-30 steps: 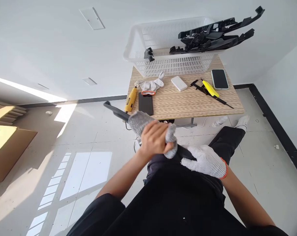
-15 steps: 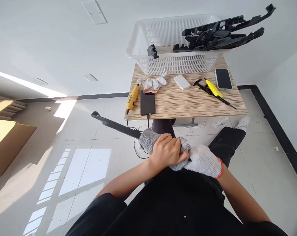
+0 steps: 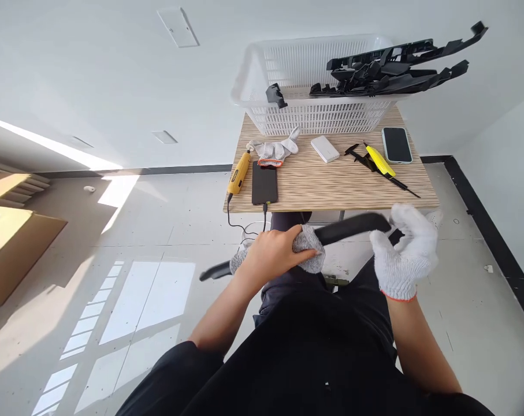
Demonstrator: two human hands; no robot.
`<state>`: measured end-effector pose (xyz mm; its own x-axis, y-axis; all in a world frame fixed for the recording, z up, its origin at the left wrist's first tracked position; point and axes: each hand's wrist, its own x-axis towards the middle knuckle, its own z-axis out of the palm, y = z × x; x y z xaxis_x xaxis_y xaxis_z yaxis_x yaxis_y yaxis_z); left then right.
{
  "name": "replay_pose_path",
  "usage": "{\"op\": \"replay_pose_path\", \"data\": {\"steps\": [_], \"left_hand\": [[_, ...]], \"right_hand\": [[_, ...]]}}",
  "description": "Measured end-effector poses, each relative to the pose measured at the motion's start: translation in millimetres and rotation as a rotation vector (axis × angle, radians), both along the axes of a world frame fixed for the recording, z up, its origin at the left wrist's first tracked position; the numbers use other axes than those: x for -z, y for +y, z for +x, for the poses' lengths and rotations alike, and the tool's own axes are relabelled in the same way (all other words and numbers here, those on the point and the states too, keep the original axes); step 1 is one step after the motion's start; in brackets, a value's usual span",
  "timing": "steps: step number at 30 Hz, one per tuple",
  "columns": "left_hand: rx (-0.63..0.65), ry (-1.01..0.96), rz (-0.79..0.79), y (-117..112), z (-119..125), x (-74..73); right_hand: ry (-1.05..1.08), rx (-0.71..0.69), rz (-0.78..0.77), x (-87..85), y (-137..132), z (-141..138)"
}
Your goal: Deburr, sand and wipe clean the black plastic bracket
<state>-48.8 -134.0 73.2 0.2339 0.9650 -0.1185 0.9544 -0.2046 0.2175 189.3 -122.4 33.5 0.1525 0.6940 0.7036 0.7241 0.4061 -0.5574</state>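
My bare left hand (image 3: 272, 254) is closed round a grey cloth (image 3: 308, 251) that wraps the middle of a long black plastic strip (image 3: 352, 225). The strip runs from a low left end (image 3: 212, 273) up to the right, below the table's front edge. My right hand (image 3: 404, 254), in a white knit glove with an orange cuff, grips the strip's right end, thumb raised. Both hands hover above my lap in black clothing.
A wood-grain table (image 3: 331, 185) ahead carries a white basket (image 3: 305, 86) with several black strips (image 3: 396, 66) lying across it, a yellow rotary tool (image 3: 239, 172), a dark phone (image 3: 264, 182), spare gloves (image 3: 274, 150), a white box (image 3: 324, 148), a yellow-handled tool (image 3: 378, 162) and another phone (image 3: 396, 144). A cardboard box (image 3: 14, 254) stands at left.
The strip has swung: its left end dropped and its right end rose. My right hand moved up and right along it; my left hand with the cloth stayed near the middle.
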Motion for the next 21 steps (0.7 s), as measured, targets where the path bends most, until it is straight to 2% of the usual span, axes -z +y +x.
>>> {"op": "replay_pose_path", "data": {"steps": [2,3,5,7,10,12,16,19,21], "left_hand": [[-0.122,-0.082,0.066,0.4,10.3,-1.6],[-0.136,-0.128,0.076,0.2,16.6,-2.0],[-0.086,-0.207,0.039,-1.0,29.4,-1.6],[-0.019,-0.247,-0.023,-2.8,40.0,0.2],[-0.011,-0.255,-0.079,-4.9,49.6,4.2],[0.004,-0.274,-0.113,-5.2,51.6,6.3],[0.109,-0.336,-0.178,-4.7,42.0,6.8],[0.136,-0.469,-0.291,-7.2,19.2,7.5],[0.124,-0.564,-0.363,-11.5,-0.4,11.2]], "right_hand": [[0.072,-0.052,0.049,8.7,-4.1,-19.6],[0.042,-0.076,0.035,13.2,-6.8,-30.3],[-0.011,-0.07,0.047,19.6,-11.7,-48.5],[0.08,-0.093,-0.014,19.4,-14.2,-57.6],[0.193,-0.223,-0.219,9.7,-12.7,-56.1],[0.251,-0.257,-0.256,4.4,-9.4,-52.3],[0.488,-0.264,-0.228,8.6,1.9,-46.6],[0.595,-0.143,-0.212,16.1,13.7,-34.0],[0.583,-0.097,-0.196,18.8,21.5,-19.8]]}}
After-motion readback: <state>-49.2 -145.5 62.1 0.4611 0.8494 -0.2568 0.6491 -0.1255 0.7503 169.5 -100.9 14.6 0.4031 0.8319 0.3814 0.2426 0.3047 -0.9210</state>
